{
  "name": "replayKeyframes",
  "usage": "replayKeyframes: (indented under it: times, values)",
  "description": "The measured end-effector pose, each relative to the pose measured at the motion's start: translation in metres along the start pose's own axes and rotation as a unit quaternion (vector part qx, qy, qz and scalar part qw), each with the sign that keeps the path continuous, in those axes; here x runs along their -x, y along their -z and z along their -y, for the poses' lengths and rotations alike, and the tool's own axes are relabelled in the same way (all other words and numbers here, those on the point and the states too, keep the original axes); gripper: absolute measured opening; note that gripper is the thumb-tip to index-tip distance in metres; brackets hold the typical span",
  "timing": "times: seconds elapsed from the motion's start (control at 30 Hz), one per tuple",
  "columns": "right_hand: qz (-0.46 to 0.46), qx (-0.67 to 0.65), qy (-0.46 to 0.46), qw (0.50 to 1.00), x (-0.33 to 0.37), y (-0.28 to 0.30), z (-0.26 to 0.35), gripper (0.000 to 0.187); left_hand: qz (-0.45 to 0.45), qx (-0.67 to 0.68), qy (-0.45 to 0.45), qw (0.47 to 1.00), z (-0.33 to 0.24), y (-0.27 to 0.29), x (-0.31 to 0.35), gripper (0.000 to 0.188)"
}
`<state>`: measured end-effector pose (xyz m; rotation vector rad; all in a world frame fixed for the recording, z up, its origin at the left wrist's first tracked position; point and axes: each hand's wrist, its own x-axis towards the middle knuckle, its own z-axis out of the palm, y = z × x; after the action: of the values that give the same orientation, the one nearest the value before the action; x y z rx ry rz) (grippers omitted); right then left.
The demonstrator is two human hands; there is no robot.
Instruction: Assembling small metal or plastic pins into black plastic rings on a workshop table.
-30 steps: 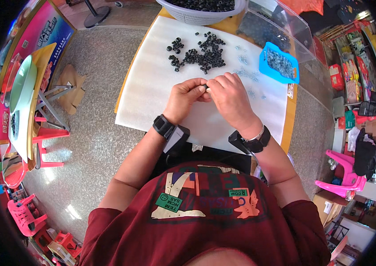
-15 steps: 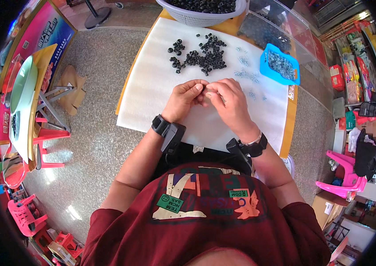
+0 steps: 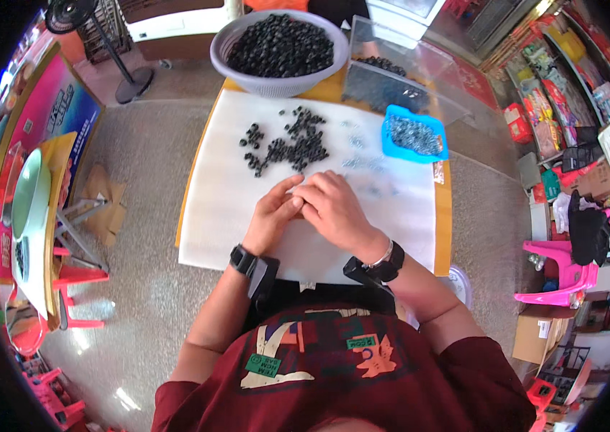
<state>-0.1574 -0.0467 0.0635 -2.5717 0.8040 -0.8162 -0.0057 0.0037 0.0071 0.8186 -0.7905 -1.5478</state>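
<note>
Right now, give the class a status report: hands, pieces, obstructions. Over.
Left hand and right hand together; anything held is hidden. Black pieces loose on white sheet, beyond them. Blue container right of black pieces, not in the way.

Shop, with shelved packaged goods [image 3: 540, 109]

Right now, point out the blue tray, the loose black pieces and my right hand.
Blue tray [image 3: 398, 151]: head view, on its near wall.
Loose black pieces [image 3: 306, 150]: head view, within the largest cluster.
Right hand [image 3: 337, 209]: head view, on its back.
</note>
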Motion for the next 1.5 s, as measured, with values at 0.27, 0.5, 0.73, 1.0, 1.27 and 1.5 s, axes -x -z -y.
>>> replayKeyframes:
  times: [0.27, 0.5, 0.73, 1.0, 1.27, 1.5]
  values:
    - [-0.17, -0.055, -0.159, 0.971, -0.062, 0.084, -0.068, 0.019, -0.058, 0.065, 0.002, 0.996, -0.007, -0.007, 0.002, 0.04]
    - [-0.221, 0.145, -0.257, 0.929, -0.097, 0.121, -0.132, 0.044, -0.044, 0.106, 0.004, 0.993, -0.002, -0.004, -0.002, 0.027]
    - [0.009, -0.04, -0.088, 0.995, -0.076, -0.011, -0.064, 0.012, -0.015, 0.083, 0.036, 0.996, 0.0, 0.005, -0.001, 0.017]
    - [0.119, -0.004, 0.094, 0.988, -0.111, -0.071, -0.044, 0.009, -0.033, 0.091, 0.03, 0.995, 0.001, 0.006, -0.005, 0.015]
    - [0.085, -0.075, 0.032, 0.993, -0.099, -0.043, -0.044, 0.011, -0.063, 0.161, -0.002, 0.985, 0.003, 0.006, -0.004, 0.016]
    - [0.038, -0.131, -0.014, 0.991, -0.038, -0.01, -0.021, 0.009, -0.091, 0.179, -0.047, 0.979, 0.002, 0.004, -0.009, 0.023]
